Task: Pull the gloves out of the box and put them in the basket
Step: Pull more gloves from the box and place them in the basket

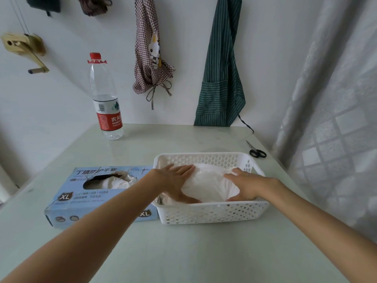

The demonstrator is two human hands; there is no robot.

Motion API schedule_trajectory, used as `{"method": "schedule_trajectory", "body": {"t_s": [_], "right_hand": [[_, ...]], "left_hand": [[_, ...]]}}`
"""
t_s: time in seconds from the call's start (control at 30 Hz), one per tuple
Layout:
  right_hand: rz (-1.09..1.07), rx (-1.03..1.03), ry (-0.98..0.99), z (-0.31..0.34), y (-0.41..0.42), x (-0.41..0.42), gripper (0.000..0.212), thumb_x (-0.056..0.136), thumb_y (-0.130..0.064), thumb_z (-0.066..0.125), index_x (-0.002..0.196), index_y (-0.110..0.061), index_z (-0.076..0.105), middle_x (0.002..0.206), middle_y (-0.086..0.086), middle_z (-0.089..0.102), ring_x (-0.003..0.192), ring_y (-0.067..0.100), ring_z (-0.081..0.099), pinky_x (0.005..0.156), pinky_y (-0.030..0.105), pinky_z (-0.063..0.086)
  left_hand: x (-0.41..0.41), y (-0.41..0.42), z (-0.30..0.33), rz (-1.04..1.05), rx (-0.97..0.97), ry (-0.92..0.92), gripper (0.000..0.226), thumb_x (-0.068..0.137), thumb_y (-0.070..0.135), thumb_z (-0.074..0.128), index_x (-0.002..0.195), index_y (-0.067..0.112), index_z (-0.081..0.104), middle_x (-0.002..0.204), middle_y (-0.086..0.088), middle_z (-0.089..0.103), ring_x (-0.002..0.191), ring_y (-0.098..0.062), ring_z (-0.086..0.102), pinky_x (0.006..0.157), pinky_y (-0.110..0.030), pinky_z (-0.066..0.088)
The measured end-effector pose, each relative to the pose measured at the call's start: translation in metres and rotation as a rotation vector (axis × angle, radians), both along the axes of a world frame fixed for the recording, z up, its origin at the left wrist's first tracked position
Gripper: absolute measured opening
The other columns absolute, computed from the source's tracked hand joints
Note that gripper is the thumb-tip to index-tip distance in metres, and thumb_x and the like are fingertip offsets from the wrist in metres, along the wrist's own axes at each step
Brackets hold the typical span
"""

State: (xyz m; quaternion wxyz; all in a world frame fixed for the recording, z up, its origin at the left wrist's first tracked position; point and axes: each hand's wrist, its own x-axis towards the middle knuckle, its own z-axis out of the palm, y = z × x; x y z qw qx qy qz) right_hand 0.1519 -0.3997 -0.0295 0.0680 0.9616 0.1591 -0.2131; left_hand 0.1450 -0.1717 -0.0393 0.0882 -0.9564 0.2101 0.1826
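A white perforated basket is set on the pale counter, toward its right edge, and a mound of white gloves is heaped inside it. The left hand is laid on the left side of the mound with its fingers straight and spread, pressed flat on the gloves; the right hand is laid on the right side in the same way, fingers extended, nothing being gripped by either. A light blue glove box, marked XL, is placed just beside the basket on its left, touching or nearly touching it, and more white gloves are seen through its torn oval opening. A clear water bottle with a red cap and red label is stood upright near the counter's far left corner. Black-handled scissors are laid near the far right edge. A checked cloth and a green striped apron are hung on the wall behind
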Motion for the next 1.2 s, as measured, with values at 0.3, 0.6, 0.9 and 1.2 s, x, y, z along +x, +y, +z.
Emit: {"method": "schedule_trajectory", "body": {"t_s": [0.3, 0.6, 0.9, 1.2], "right_hand": [[-0.037, 0.252, -0.323, 0.016, -0.006, -0.019, 0.061, 0.078, -0.039, 0.074, 0.132, -0.028, 0.047, 0.136, -0.007, 0.037, 0.124, 0.011, 0.038, 0.087, 0.028, 0.042], [-0.077, 0.616, 0.031, 0.016, 0.036, -0.026, 0.011, 0.075, -0.037, 0.077, 0.081, -0.029, 0.073, 0.090, -0.003, 0.071, 0.086, 0.011, 0.065, 0.079, 0.027, 0.051], [-0.125, 0.661, -0.085, 0.048, 0.056, -0.023, 0.008, 0.084, -0.034, 0.069, 0.083, -0.025, 0.070, 0.078, -0.005, 0.070, 0.064, 0.004, 0.063, 0.062, 0.018, 0.046], [-0.022, 0.916, -0.274, 0.018, 0.155, -0.035, 0.005, 0.085, -0.029, 0.067, 0.083, -0.032, 0.071, 0.076, -0.014, 0.067, 0.072, 0.000, 0.061, 0.071, 0.024, 0.051]], "left_hand": [[-0.021, 0.025, 0.043, 0.005, 0.043, -0.152, 0.083, 0.083, 0.067, 0.047, 0.149, 0.022, 0.023, 0.155, 0.001, 0.027, 0.142, -0.018, 0.023, 0.116, -0.036, 0.015], [-0.025, 0.019, 0.042, -0.096, 0.051, -0.340, 0.023, 0.087, 0.043, 0.061, 0.103, 0.028, 0.070, 0.107, 0.009, 0.069, 0.099, -0.012, 0.062, 0.095, -0.026, 0.035], [-0.043, 0.085, 0.065, 0.109, -0.506, -0.395, 0.024, 0.089, 0.037, 0.061, 0.109, 0.028, 0.070, 0.114, 0.011, 0.068, 0.093, -0.004, 0.059, 0.083, -0.016, 0.036], [-0.059, 0.209, 0.024, 0.585, -0.559, -0.211, 0.035, 0.089, 0.046, 0.057, 0.121, 0.032, 0.060, 0.130, 0.005, 0.058, 0.116, -0.016, 0.054, 0.098, -0.033, 0.041]]}}
